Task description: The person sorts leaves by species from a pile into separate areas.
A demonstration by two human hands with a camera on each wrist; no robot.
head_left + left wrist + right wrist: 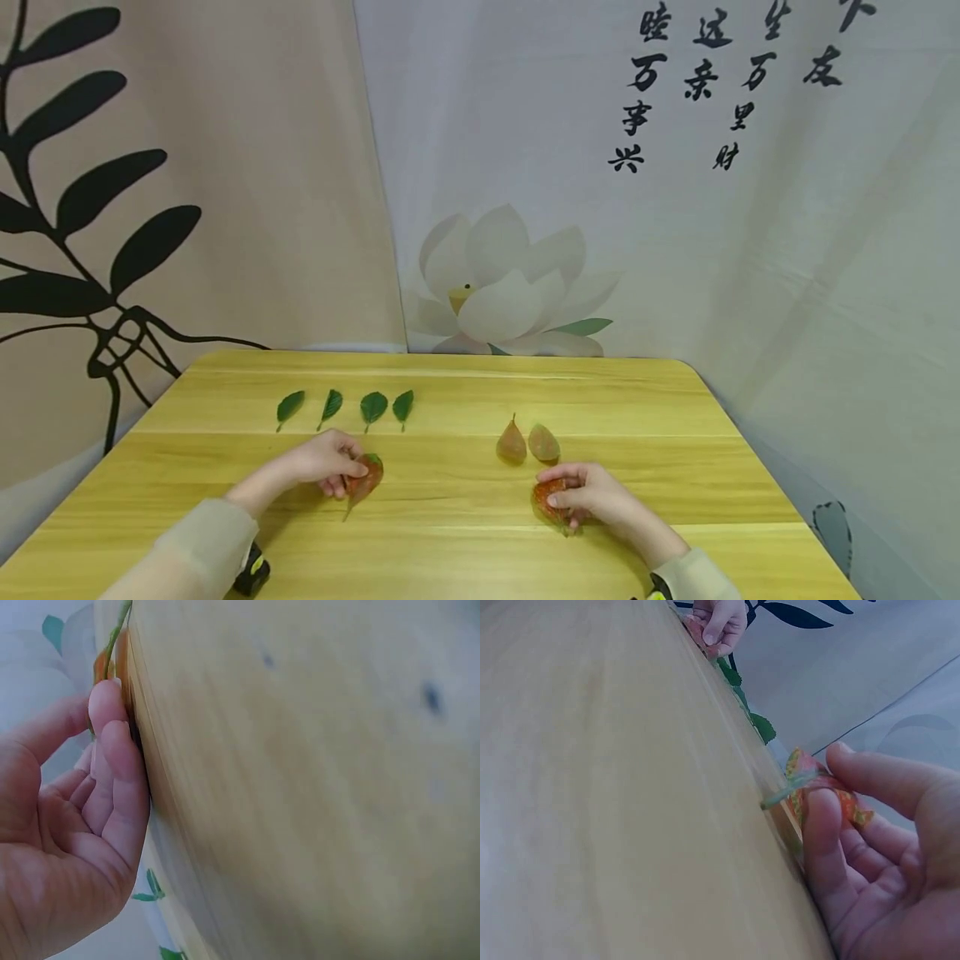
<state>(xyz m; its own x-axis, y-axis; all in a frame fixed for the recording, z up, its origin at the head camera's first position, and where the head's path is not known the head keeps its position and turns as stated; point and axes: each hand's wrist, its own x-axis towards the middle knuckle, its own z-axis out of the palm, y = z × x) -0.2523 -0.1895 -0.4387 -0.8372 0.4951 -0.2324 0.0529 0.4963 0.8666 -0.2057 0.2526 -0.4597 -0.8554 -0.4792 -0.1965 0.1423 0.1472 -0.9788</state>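
Observation:
On the left of the table, my left hand (327, 463) pinches a reddish leaf (367, 477) between thumb and fingers, its thin stem pointing toward me. In the left wrist view, the fingertips hide most of that leaf, and a green stem (116, 637) sticks out past them. Farther right, my right hand (596, 497) grips an orange-red leaf (550, 502) with yellowish edges. The right wrist view shows this leaf (796, 761) curved between thumb and forefinger, its pale green stem (778, 798) pointing out over the wood.
Several green leaves (373, 407) lie in a row beyond my left hand. Two brownish leaves, one with a stem (512, 444) and a rounder one (544, 444), lie beyond my right hand. A printed curtain (525, 125) hangs behind the wooden table (450, 558).

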